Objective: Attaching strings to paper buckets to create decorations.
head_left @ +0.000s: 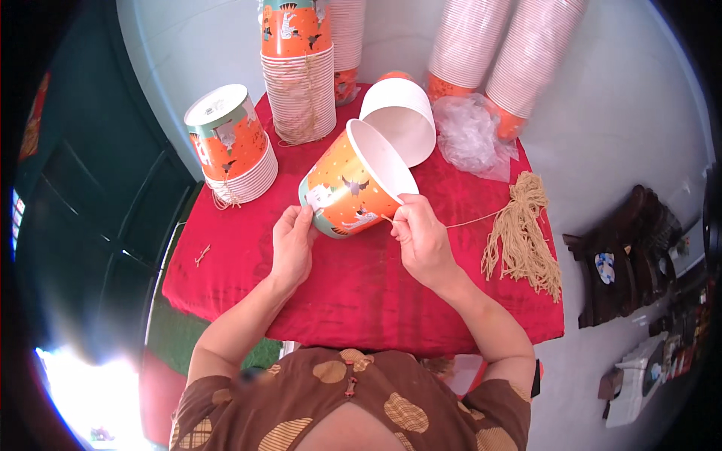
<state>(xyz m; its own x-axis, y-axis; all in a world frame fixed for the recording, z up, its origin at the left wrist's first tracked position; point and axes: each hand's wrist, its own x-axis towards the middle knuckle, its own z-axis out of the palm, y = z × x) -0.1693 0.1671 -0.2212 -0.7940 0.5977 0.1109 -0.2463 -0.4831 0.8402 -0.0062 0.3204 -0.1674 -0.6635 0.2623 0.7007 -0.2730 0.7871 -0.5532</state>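
Note:
An orange paper bucket (pixel 347 188) with a green base band and printed bats and white figures is held tilted above the table, its white mouth facing up and right. My left hand (pixel 293 244) grips it near the base, thumb on the printed side. At the rim's lower right, my right hand (pixel 421 239) is closed on a tan string (pixel 470 223); a short end pokes out beside the bucket wall, and its fingers touch the rim. The string runs right to a bundle of tan strings (pixel 523 233) on the table. Behind, another white-lined bucket (pixel 402 120) lies on its side.
The table wears a red cloth (pixel 361 312). At left stands a string-tied inverted bucket stack (pixel 233 146); a taller tied stack (pixel 301 90) rises behind it. Wrapped stacks (pixel 466 41) lean at the back right beside crumpled clear plastic (pixel 470 128). A string scrap (pixel 202 255) lies left.

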